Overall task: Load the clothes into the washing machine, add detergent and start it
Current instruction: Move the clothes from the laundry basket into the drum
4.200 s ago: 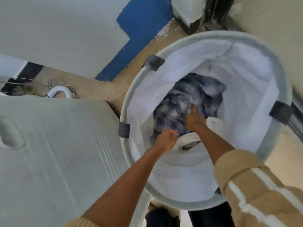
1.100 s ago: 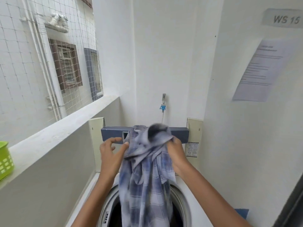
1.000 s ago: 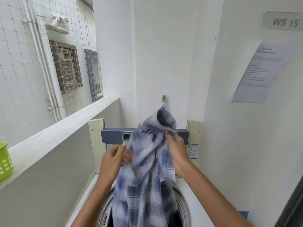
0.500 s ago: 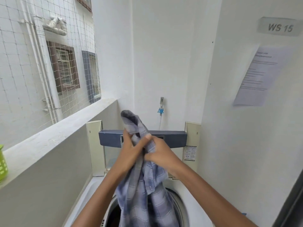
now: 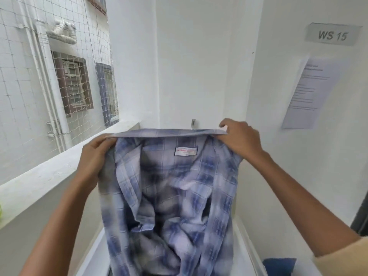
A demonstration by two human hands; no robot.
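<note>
I hold a blue and white plaid shirt (image 5: 171,196) spread open in front of me by its collar, the neck label facing me. My left hand (image 5: 93,158) grips the collar's left end and my right hand (image 5: 239,140) grips its right end. The shirt hangs down over the white top-loading washing machine (image 5: 246,238), hiding its opening and control panel. Only strips of the machine's white top show on either side of the cloth.
A white ledge (image 5: 49,172) runs along the left under a netted opening. A white wall on the right carries a paper notice (image 5: 312,92) and a "WS 15" sign (image 5: 332,34). A water tap (image 5: 192,122) peeks above the collar. A blue object (image 5: 278,265) lies at lower right.
My hands were together on the bunched shirt half a second ago; now they have moved apart, stretching the collar wide and opening the shirt out.
</note>
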